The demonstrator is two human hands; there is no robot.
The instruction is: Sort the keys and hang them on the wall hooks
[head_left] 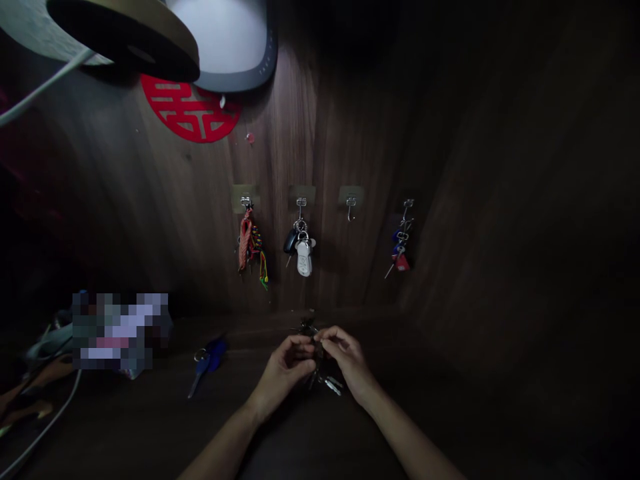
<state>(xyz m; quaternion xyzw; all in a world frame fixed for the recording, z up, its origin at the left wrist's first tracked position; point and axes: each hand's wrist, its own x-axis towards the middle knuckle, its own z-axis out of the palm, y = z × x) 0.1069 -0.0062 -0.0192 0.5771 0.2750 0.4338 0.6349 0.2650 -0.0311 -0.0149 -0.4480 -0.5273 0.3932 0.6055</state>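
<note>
Both my hands meet over a bunch of keys [332,385] low in the middle of the view. My left hand [287,365] has its thumb and fingers curled round part of the bunch. From the other side my right hand [347,357] pinches at it with thumb and forefinger. Some silvery key blades stick out below the fingers, and darker pieces show beyond the fingertips. The ring itself is mostly hidden. To the left, a blue key set [209,360] with a metal ring lies on the dark wooden surface, apart from my hands.
On the wooden wall, hooks hold keys with a braided strap [245,243], car keys with a white fob [304,259] and keys with a red tag [401,262]. A bare hook [351,212] sits between. At left are a blurred-out item [120,333] and a cable [55,417].
</note>
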